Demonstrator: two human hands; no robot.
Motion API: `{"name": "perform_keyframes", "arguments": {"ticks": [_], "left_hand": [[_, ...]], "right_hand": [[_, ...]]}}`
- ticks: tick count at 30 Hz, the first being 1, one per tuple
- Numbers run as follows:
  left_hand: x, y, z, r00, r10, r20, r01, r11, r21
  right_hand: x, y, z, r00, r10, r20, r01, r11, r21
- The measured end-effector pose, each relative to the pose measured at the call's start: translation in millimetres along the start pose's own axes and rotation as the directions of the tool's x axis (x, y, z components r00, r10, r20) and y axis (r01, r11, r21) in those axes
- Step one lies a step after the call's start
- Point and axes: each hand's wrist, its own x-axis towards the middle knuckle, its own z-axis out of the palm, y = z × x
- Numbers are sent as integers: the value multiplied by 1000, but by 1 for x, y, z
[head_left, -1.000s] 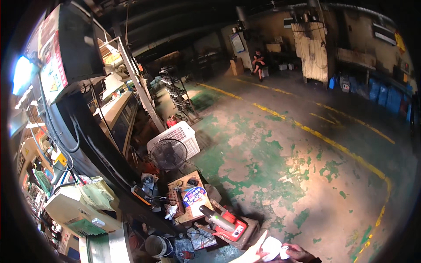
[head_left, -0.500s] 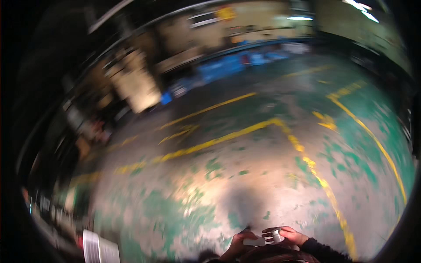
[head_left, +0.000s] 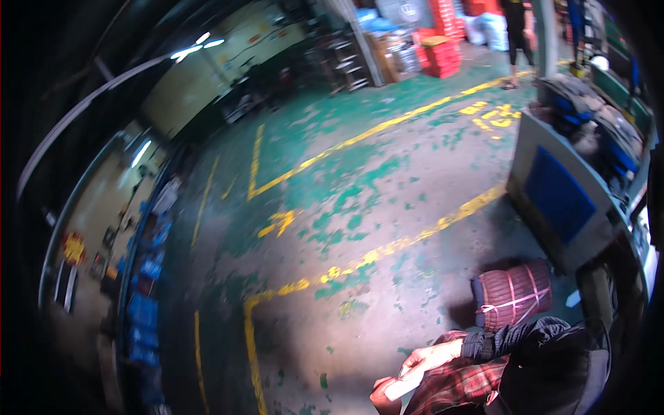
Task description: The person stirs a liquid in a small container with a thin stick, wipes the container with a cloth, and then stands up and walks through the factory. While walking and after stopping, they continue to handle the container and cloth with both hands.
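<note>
Near the lower edge, my two hands are close together in front of a red plaid garment (head_left: 443, 387). My left hand (head_left: 382, 395) is closed around a small white block-shaped object (head_left: 403, 385), whose exact kind I cannot make out. My right hand (head_left: 432, 356), coming out of a dark sleeve, bends over the same spot with its fingers curled together. Those fingertips meet just above the white object; what they pinch is too small to name.
A maroon roll tied with pale straps (head_left: 515, 294) lies on the floor to the right. Beyond it stands a large bin with a blue panel (head_left: 560, 194), heaped with dark items. Red crates (head_left: 440, 57) and a standing person (head_left: 515, 41) are farther back. Blue containers (head_left: 144, 318) line the left.
My view has swung far to the right, bringing the roll, bin and person into sight. My hands have come together; the small white cylinder in the right one no longer shows.
</note>
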Motion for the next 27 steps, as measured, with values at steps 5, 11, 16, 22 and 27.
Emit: {"name": "perform_keyframes", "arguments": {"ticks": [5,11,16,22,27], "left_hand": [[83,-15,48,969,97,225,-75,992,-103],[194,-1,136,910,177,374,-124,979,-163],[272,16,196,826,221,519,-145,972,-184],[359,24,273,737,241,632,-136,968,-210],[437,23,342,693,260,672,-133,963,-235]], "right_hand": [[-22,2,-44,981,-127,-147,138,988,70],[-87,-121,-149,961,-269,-70,277,943,184],[-106,-112,-221,579,-416,-701,169,902,-396],[-163,-141,-277,360,-474,-804,89,875,-476],[-191,-146,-341,348,-481,-805,380,857,-348]]}}
